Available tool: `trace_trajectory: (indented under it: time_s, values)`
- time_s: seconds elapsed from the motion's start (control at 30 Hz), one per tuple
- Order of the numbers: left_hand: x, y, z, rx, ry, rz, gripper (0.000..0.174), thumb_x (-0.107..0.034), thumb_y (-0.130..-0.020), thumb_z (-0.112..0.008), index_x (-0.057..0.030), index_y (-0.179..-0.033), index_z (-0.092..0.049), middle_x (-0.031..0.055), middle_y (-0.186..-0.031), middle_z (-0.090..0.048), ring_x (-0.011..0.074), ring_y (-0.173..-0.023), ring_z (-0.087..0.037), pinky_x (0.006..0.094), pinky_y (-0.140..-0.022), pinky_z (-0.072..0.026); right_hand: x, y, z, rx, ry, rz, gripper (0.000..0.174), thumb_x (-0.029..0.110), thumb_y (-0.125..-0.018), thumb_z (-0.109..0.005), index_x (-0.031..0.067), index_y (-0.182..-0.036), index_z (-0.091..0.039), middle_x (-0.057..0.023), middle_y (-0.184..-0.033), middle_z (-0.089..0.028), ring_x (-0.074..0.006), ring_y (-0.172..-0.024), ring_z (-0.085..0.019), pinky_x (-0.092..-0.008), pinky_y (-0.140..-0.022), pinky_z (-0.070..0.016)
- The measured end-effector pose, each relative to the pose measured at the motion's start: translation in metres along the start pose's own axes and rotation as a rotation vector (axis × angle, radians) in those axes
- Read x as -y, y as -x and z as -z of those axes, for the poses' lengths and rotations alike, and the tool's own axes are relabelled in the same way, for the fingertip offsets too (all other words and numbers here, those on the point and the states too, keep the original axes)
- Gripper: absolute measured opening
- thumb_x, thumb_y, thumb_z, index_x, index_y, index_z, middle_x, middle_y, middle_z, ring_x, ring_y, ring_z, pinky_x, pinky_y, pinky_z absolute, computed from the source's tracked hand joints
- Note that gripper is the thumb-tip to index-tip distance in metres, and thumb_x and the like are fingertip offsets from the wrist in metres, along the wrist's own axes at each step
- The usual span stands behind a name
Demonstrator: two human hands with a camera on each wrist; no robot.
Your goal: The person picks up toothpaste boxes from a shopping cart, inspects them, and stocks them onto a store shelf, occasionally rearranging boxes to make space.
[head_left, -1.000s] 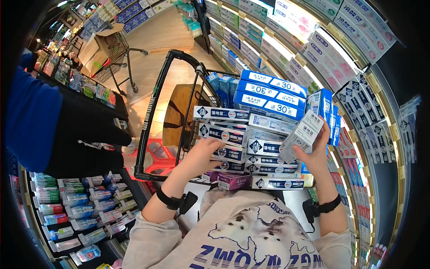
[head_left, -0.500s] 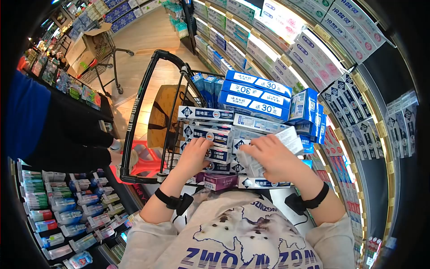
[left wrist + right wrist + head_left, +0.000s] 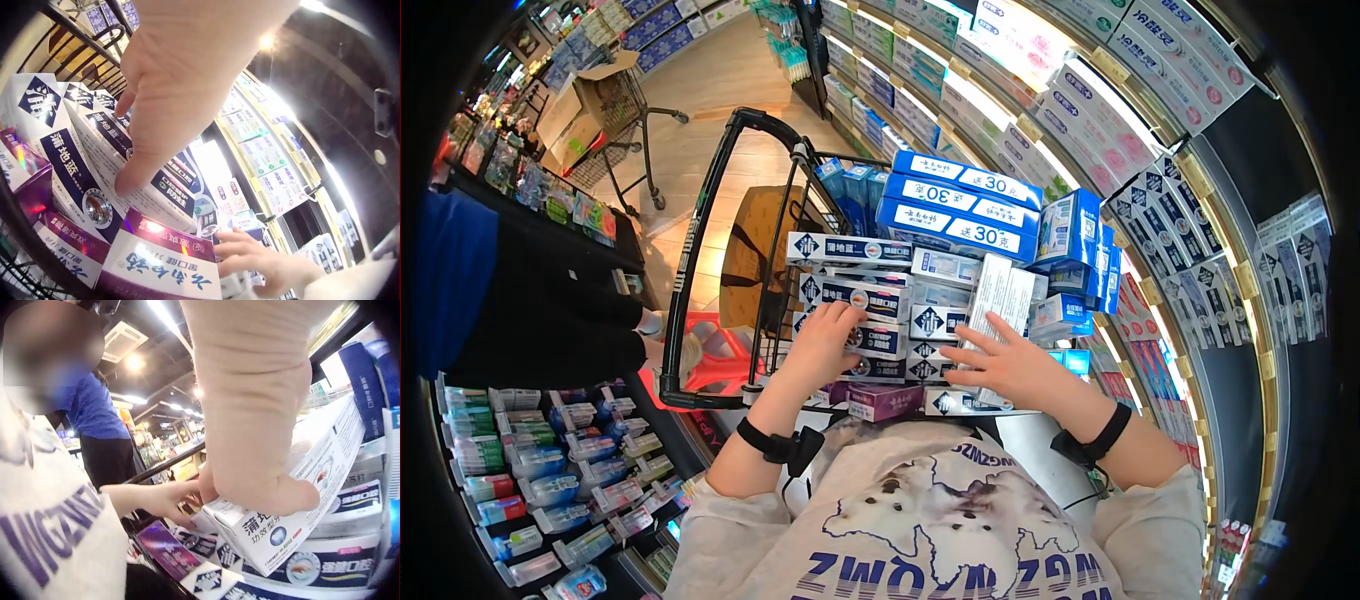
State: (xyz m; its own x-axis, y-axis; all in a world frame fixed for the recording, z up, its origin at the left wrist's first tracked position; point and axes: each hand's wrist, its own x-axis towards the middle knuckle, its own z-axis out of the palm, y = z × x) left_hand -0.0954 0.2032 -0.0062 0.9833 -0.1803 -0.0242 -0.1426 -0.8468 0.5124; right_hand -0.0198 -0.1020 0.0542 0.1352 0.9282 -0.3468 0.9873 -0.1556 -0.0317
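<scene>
Navy-and-white toothpaste boxes (image 3: pixel 850 250) stand stacked in a shopping cart. My left hand (image 3: pixel 820 345) grips one of them at the stack's left side, with the thumb (image 3: pixel 128 178) on its face in the left wrist view. Across the stack's right part lies a white pack (image 3: pixel 1003 290) of boxes, its printed side up. My right hand (image 3: pixel 1010 365) rests on this pack with spread fingers; its thumb (image 3: pixel 297 497) lies against the pack's front in the right wrist view. Purple boxes (image 3: pixel 885 402) sit at the near edge.
Blue boxes (image 3: pixel 960 210) fill the cart's far side and right side. The black cart handle (image 3: pixel 690 270) is at the left, beside a red stool (image 3: pixel 720 350). Toothpaste shelves (image 3: pixel 1090 130) run along the right. Another person (image 3: pixel 530 320) stands at the left; a second cart (image 3: pixel 625 130) is beyond.
My right hand has brought the white pack left from beside the blue boxes and laid it on the stack, and its fingers have spread. My left hand has stayed on its box.
</scene>
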Motion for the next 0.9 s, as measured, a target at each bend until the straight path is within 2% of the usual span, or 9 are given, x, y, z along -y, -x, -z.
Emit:
trace_trajectory:
  time_s: [0.07,0.27,0.33,0.4,0.47,0.5,0.6,0.77,0.9]
  values:
    - [0.001,0.000,0.000,-0.002,0.022,-0.008,0.057,-0.003,-0.058,-0.077,-0.0085,-0.110,-0.054,0.0088,-0.104,-0.056,0.0311,-0.105,-0.052,0.0409,-0.091,-0.0454,-0.001,0.003,-0.013,-0.184,0.034,-0.050,0.075,0.006,-0.072,-0.072,0.0286,-0.137,-0.044,0.0028,-0.151,-0.036,-0.0211,-0.143,-0.029,-0.0522,-0.115,-0.0248]
    - [0.001,0.001,0.015,-0.039,0.155,-0.043,0.057,-0.003,-0.059,-0.078,-0.0068,-0.110,-0.053,0.0101,-0.108,-0.057,0.0326,-0.107,-0.051,0.0412,-0.093,-0.0445,0.004,0.009,0.009,-0.076,0.099,-0.088,0.086,0.006,-0.074,-0.070,0.0246,-0.148,-0.030,0.0004,-0.155,-0.030,-0.0224,-0.144,-0.026,-0.0524,-0.115,-0.0252]
    - [-0.009,0.003,0.030,-0.049,0.197,0.008,0.057,-0.003,-0.059,-0.078,-0.0063,-0.110,-0.053,0.0104,-0.110,-0.057,0.0333,-0.108,-0.050,0.0404,-0.093,-0.0440,0.006,0.009,0.029,0.025,-0.122,-0.165,0.089,0.008,-0.072,-0.071,0.0223,-0.149,-0.030,-0.0014,-0.155,-0.030,-0.0249,-0.144,-0.025,-0.0539,-0.115,-0.0232]
    - [-0.026,0.003,0.046,-0.122,0.254,-0.079,0.058,-0.004,-0.058,-0.078,-0.0066,-0.110,-0.054,0.0103,-0.111,-0.058,0.0332,-0.107,-0.050,0.0400,-0.094,-0.0436,0.007,0.005,0.032,-0.116,-0.062,-0.144,0.088,0.012,-0.071,-0.073,0.0164,-0.148,-0.031,-0.0078,-0.152,-0.034,-0.0303,-0.140,-0.033,-0.0510,-0.112,-0.0287]
    - [-0.048,0.000,0.057,-0.123,0.239,-0.109,0.059,-0.008,-0.058,-0.079,-0.0080,-0.112,-0.056,0.0098,-0.112,-0.058,0.0321,-0.107,-0.051,0.0406,-0.094,-0.0430,0.010,-0.006,0.040,-0.573,-0.678,-0.211,0.084,0.016,-0.073,-0.075,0.0106,-0.146,-0.034,-0.0144,-0.146,-0.039,-0.0343,-0.132,-0.041,-0.0461,-0.107,-0.0368]
    - [-0.060,0.000,0.063,-0.128,0.189,-0.133,0.059,-0.009,-0.058,-0.080,-0.0091,-0.112,-0.057,0.0094,-0.112,-0.058,0.0314,-0.108,-0.051,0.0408,-0.094,-0.0429,0.016,-0.011,0.052,-0.680,-0.768,-0.226,0.079,0.016,-0.073,-0.077,0.0058,-0.141,-0.038,-0.0188,-0.139,-0.044,-0.0369,-0.123,-0.048,-0.0417,-0.101,-0.0422]
    - [-0.082,-0.003,0.071,-0.151,0.136,-0.193,0.060,-0.013,-0.057,-0.080,-0.0121,-0.114,-0.060,0.0081,-0.112,-0.059,0.0300,-0.108,-0.052,0.0420,-0.095,-0.0420,0.020,-0.020,0.050,-0.622,-0.951,-0.243,0.073,0.012,-0.073,-0.078,0.0056,-0.136,-0.043,-0.0196,-0.136,-0.046,-0.0377,-0.122,-0.049,-0.0403,-0.100,-0.0434]
    - [-0.086,-0.002,0.090,-0.166,0.100,-0.233,0.075,-0.019,-0.059,-0.085,-0.0119,-0.128,-0.055,0.0097,-0.126,-0.054,0.0320,-0.115,-0.050,0.0446,-0.101,-0.0382,0.019,-0.004,0.044,-0.740,-1.572,-0.405,0.060,0.000,-0.079,-0.074,0.0037,-0.131,-0.045,-0.0092,-0.123,-0.056,-0.0159,-0.116,-0.055,-0.0346,-0.101,-0.0447]
    - [-0.066,0.005,0.092,-0.200,0.287,-0.197,0.085,-0.013,-0.061,-0.086,-0.0106,-0.136,-0.046,0.0134,-0.138,-0.046,0.0341,-0.126,-0.044,0.0439,-0.107,-0.0359,0.005,0.024,0.022,-0.862,-1.730,-0.475,0.058,0.006,-0.082,-0.072,0.0015,-0.133,-0.044,-0.0103,-0.122,-0.058,-0.0158,-0.112,-0.057,-0.0301,-0.099,-0.0440]
